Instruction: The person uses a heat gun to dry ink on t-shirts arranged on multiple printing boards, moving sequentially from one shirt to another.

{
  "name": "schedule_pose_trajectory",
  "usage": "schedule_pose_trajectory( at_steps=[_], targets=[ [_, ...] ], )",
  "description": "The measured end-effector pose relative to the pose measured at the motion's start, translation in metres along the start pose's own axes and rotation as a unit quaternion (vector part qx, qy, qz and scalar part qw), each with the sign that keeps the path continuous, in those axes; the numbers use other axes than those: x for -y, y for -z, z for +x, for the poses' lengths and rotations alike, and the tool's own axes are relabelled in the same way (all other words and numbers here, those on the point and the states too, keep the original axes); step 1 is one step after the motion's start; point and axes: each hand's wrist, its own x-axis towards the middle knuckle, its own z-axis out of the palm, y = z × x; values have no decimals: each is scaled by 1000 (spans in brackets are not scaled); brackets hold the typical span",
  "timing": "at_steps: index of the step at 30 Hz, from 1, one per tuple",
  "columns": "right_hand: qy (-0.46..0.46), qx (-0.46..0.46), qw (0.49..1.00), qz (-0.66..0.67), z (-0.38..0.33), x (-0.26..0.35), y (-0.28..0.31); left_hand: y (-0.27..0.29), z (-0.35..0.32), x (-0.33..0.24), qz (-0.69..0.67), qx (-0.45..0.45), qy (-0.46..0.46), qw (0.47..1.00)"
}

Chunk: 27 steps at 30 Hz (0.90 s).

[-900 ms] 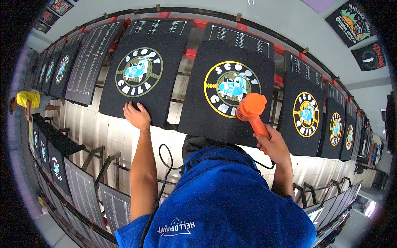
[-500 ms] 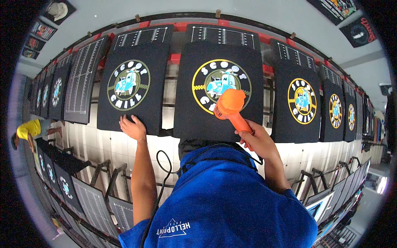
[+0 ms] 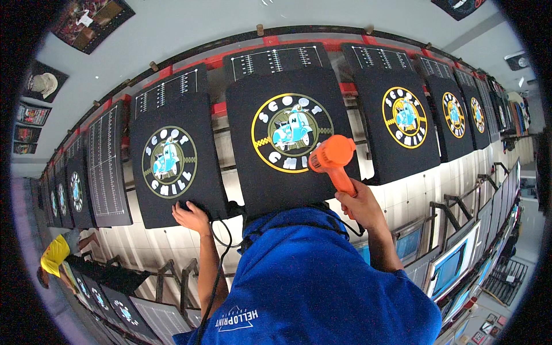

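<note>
In the head view, the right hand [image 3: 363, 207] has its grip clamped around the handle of an orange heat gun [image 3: 333, 154]. The gun's wide head points up and to the left and overlaps the lower right part of a round print [image 3: 291, 131] on the middle black cloth [image 3: 276, 192]; whether it touches the cloth, I cannot tell. That print shows a blue scooter inside a ring, yellow mostly on its left and olive on its right, with white letters around it.

The left hand [image 3: 192, 219] lies at the near edge of the left black cloth [image 3: 172, 211], its grip loose with the fingers apart. The scooter print on this cloth [image 3: 169, 163] has an olive ring.

To the right of the gun, the next black cloth [image 3: 402, 161] carries a scooter print with a yellow ring, and more printed cloths recede beyond it. The cloths lie on dark boards with white ruled marks; one bare board [image 3: 107, 167] stands to the left. A black cable [image 3: 215, 296] runs along the blue shirt [image 3: 322, 282] of the wearer. At far left, a person in a yellow top [image 3: 56, 255] bends toward another row of boards.
</note>
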Motion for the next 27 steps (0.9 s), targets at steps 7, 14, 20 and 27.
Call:
schedule_pose_trajectory(
  at_steps=[7,14,20,27],
  targets=[
    [-35,-68,996,42,-12,-14,-21,14,27,38,-52,-2,-68,996],
    [-22,-124,989,75,-21,-14,-39,21,70,46,-26,-32,-64,997],
    [-8,-144,984,102,-17,-17,-43,12,77,-1,-113,-16,-164,980],
    [20,-178,979,94,-11,-16,-46,7,61,-78,-255,109,-239,931]
  ],
)
